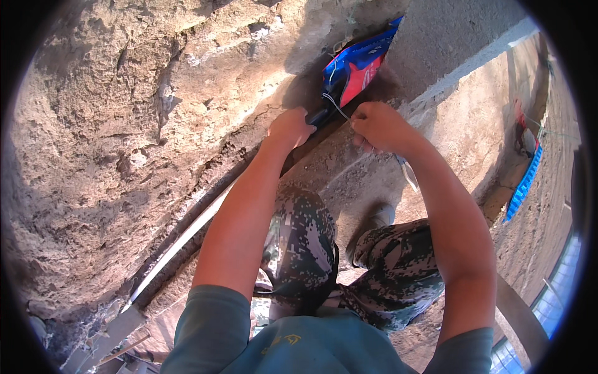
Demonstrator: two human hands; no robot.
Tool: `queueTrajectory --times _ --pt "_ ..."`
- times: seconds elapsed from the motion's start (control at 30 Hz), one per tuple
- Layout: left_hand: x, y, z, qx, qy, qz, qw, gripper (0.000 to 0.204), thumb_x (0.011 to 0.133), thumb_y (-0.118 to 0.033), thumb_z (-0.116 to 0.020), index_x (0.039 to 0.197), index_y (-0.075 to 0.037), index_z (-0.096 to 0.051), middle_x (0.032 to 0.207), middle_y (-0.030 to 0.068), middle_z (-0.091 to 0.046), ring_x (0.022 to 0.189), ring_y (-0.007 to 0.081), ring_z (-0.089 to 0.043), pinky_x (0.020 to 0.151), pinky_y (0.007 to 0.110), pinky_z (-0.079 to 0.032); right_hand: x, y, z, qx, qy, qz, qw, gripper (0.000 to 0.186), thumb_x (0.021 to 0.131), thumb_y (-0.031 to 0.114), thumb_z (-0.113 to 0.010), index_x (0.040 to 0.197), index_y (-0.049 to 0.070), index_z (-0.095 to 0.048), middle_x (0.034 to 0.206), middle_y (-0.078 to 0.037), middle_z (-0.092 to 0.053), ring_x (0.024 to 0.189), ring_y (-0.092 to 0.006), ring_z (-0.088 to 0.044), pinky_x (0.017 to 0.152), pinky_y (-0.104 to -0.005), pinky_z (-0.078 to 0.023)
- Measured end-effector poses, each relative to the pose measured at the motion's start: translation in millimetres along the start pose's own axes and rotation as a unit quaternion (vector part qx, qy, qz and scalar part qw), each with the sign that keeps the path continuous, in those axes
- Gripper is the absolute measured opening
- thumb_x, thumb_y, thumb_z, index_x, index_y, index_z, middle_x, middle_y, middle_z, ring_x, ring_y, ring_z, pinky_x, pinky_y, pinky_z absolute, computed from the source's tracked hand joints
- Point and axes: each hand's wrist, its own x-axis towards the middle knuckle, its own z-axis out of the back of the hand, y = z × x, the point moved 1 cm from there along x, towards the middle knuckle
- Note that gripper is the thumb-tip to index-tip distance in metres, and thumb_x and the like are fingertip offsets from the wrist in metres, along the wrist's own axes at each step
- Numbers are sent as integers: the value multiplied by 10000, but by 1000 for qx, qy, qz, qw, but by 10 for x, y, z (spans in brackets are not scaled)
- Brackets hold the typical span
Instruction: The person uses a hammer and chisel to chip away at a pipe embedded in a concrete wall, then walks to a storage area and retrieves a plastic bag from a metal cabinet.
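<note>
"Cord is held where?"

"Between the curled fingers of the right hand; from there it is stretched up toward the blue-and-red sheet, which is lodged beside the grey slab."

"And by the left hand, is anything gripped?"

"The dark piece just below the sheet is touched by the thumb side; whether the fingers are closed around it cannot be told."

"What is seen nearby?"

"A pale strip is laid along the foot of the rough earthen face, and a second blue piece is seen well apart, on the right."
</note>
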Motion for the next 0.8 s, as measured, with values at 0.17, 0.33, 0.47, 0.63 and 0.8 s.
queueTrajectory --times 0.17,0.33,0.47,0.63,0.8 --pt "129 100 -64 -7 15 -19 1000 631 872 -393 -768 1362 -22 -628 1298 219 -687 1215 385 -655 1034 436 -516 83 28 -76 64 -8 -25 998 216 986 167 -560 1088 -5 -640 807 -97 -722 615 -166 -683 508 -323 -537" --pt "191 112 -4 -18 60 -19 998 685 837 -416 -792 1352 4 -627 1265 244 -693 1204 383 -660 1014 423 -519 163 -3 -146 107 -24 -39 993 220 984 144 -554 1135 -5 -612 850 -102 -725 635 -166 -690 520 -332 -549" --pt "197 190 131 -115 132 -22 984 779 817 -445 -811 1390 34 -591 1313 256 -672 1239 368 -642 1022 412 -509 293 -147 -221 155 -21 -46 987 226 984 133 -544 1159 2 -601 895 -104 -730 666 -181 -704 559 -346 -571" --pt "243 365 218 -171 95 -28 980 897 825 -470 -802 1471 72 -496 1463 241 -577 1341 350 -567 1107 392 -450 452 -266 -350 230 -53 -34 971 152 988 166 -561 1057 34 -592 872 -102 -714 626 -183 -671 540 -344 -555" --pt "184 345 264 -172 135 -16 976 909 847 -487 -777 1512 46 -462 1509 232 -540 1392 345 -523 1148 403 -417 527 -251 -467 261 -24 -81 962 134 997 188 -575 1017 56 -590 835 -75 -653 568 -141 -528 463 -311 -407"
